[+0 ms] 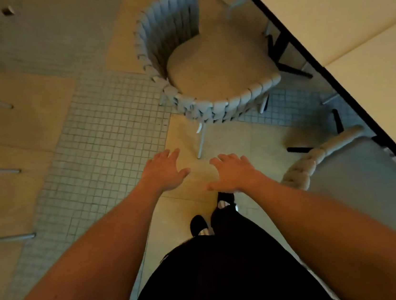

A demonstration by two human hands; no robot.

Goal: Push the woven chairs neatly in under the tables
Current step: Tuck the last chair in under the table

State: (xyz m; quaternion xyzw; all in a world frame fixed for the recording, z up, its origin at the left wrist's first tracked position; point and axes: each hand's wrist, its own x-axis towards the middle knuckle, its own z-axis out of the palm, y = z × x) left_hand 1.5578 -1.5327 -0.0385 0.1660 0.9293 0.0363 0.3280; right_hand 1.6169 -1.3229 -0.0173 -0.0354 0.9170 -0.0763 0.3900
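Observation:
A grey woven chair [176,60] with a beige seat stands ahead of me, turned at an angle, its front partly under the white table [340,20] with a black edge on the right. A second woven chair [301,169] sits lower right, mostly tucked under the same table, only its rope back showing. My left hand [166,172] and my right hand [235,174] are stretched forward side by side, palms down, fingers spread, holding nothing. Both hover short of the first chair's back and do not touch it.
The floor mixes small grey tiles [104,126] and large beige slabs. Thin metal legs [6,239] of other furniture poke in along the left edge. Black table legs [288,64] stand under the table. My feet in dark shoes [198,224] are below the hands.

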